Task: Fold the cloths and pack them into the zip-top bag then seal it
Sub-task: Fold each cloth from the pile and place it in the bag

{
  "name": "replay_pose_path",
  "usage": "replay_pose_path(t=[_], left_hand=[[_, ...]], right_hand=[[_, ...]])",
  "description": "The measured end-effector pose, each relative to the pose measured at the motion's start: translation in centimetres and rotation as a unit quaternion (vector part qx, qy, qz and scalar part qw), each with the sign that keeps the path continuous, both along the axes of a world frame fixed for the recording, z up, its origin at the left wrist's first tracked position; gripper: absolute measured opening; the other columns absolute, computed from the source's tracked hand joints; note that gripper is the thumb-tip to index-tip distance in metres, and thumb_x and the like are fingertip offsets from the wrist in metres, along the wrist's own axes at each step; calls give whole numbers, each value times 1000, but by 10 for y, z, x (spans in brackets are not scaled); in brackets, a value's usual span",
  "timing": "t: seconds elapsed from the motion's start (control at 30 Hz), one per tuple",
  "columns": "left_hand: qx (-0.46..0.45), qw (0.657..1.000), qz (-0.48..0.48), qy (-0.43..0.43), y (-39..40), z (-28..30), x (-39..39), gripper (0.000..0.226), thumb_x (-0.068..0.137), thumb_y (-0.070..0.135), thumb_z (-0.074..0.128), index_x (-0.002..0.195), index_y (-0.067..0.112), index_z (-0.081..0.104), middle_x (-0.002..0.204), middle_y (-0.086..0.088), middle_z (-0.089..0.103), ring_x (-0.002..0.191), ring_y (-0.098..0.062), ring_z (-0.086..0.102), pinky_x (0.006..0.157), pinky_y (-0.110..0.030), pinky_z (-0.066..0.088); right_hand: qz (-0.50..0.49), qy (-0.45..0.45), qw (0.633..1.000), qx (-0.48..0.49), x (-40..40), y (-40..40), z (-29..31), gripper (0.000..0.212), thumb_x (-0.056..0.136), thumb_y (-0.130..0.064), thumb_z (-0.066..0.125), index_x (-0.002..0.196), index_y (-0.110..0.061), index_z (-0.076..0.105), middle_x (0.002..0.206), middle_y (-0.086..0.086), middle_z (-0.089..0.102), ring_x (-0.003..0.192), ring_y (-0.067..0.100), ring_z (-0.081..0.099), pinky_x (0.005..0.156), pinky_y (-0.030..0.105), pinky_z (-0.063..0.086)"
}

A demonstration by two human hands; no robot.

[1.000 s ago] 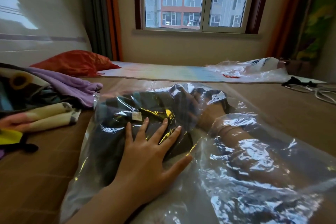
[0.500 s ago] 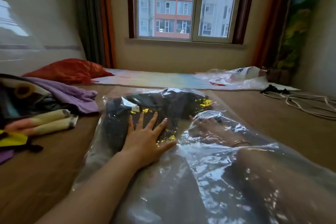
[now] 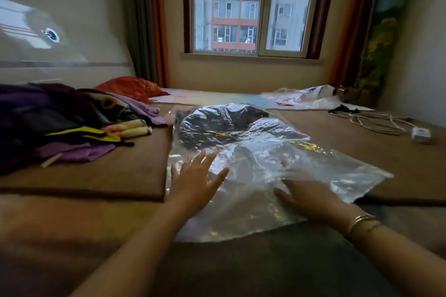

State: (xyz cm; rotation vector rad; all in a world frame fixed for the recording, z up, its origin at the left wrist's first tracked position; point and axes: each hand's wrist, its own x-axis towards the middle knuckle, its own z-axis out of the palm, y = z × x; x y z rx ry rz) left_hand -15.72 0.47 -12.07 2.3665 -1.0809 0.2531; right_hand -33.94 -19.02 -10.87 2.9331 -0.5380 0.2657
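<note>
My open left hand (image 3: pixel 196 182) and right hand (image 3: pixel 311 196) flatten the limp, slippery zip-top bag (image 3: pixel 253 152) at frame centre; best gripped at its near edge.

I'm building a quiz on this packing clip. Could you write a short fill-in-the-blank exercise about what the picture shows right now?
1. The dark folded cloth lies inside the clear ____.
2. Both hands, left hand and right hand, lie flat on the zip-top bag with fingers ____.
3. The bracelets sit on the ____ wrist.
4. The pile of unpacked cloths lies to the bag's ____.

Missing words: bag; spread; right; left
</note>
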Motion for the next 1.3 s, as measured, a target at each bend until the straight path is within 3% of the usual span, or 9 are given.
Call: replay_pose_path(t=[0.07, 0.13, 0.3, 0.5, 0.67, 0.9, 1.07, 1.2, 1.3], left_hand=[[-32, 999, -3, 14, 23, -7, -18, 74, 83, 77, 23, 146, 39, 29, 157, 7, 25, 144, -20, 22, 117, -52, 12], [-53, 998, 13, 17, 45, -11, -33, 65, 88, 68, 33, 145, 38, 32, 155, 10, 29, 143, -18, 25, 114, -55, 10], [-116, 992, 39, 32, 96, -20, -42, 57, 89, 62, 42, 139, 33, 43, 137, -1, 52, 130, -24, 44, 110, -58, 23], [-196, 975, 88, 60, 127, -15, -24, 45, 91, 35, 59, 134, 27, 50, 133, -7, 56, 121, -30, 52, 101, -52, 39], [-229, 960, 147, 68, 165, -19, 13, 44, 92, 31, 57, 134, 24, 50, 134, -3, 54, 123, -23, 49, 101, -46, 44], [-271, 917, 271, 114, 220, -23, 71, 42, 95, 20, 54, 135, 27, 48, 137, -2, 53, 121, -20, 51, 93, -30, 46], [-278, 908, 292, 112, 239, -29, 94, 38, 95, 16, 52, 131, 27, 52, 135, -2, 54, 123, -21, 50, 101, -39, 44], [-275, 909, 292, 110, 238, -32, 102, 37, 95, 16, 51, 129, 30, 53, 132, 3, 56, 121, -18, 50, 100, -38, 44], [-270, 909, 299, 107, 233, -30, 102, 37, 95, 18, 50, 129, 34, 52, 133, 7, 55, 122, -16, 49, 94, -32, 45]], right_hand=[[51, -12, 998, -40, -23, 21, 4, 49, 98, -46, 38, 145, -30, 33, 148, 1, 39, 129, 22, 44, 102, 36, 41], [24, -78, 997, -15, -45, 36, 0, 43, 97, -39, 47, 138, -26, 44, 150, 1, 35, 128, 22, 45, 97, 35, 44], [64, -191, 977, -74, -61, 65, 3, 15, 89, -24, 58, 88, -12, 67, 98, 3, 64, 86, 21, 61, 60, 35, 54], [144, -249, 953, -95, -1, 120, 29, 8, 84, -20, 64, 80, -14, 61, 79, 1, 59, 70, 16, 52, 49, 23, 42], [205, -269, 941, 5, 104, 176, 26, 9, 88, -23, 58, 84, -15, 55, 86, -1, 53, 80, 14, 46, 62, 28, 44], [222, -124, 943, 215, 260, 238, -4, 30, 92, -29, 52, 119, -18, 57, 131, 4, 45, 117, 22, 47, 94, 30, 40], [245, -93, 909, 324, 343, 271, -14, 35, 96, -29, 44, 128, -21, 55, 146, 7, 35, 129, 24, 40, 104, 33, 34], [234, -22, 936, 263, 384, 280, -18, 43, 101, -41, 31, 140, -29, 44, 158, 2, 20, 146, 25, 13, 116, 45, 11], [228, -17, 937, 263, 391, 278, -18, 43, 103, -36, 25, 136, -24, 49, 149, 3, 39, 139, 24, 29, 114, 42, 18]])
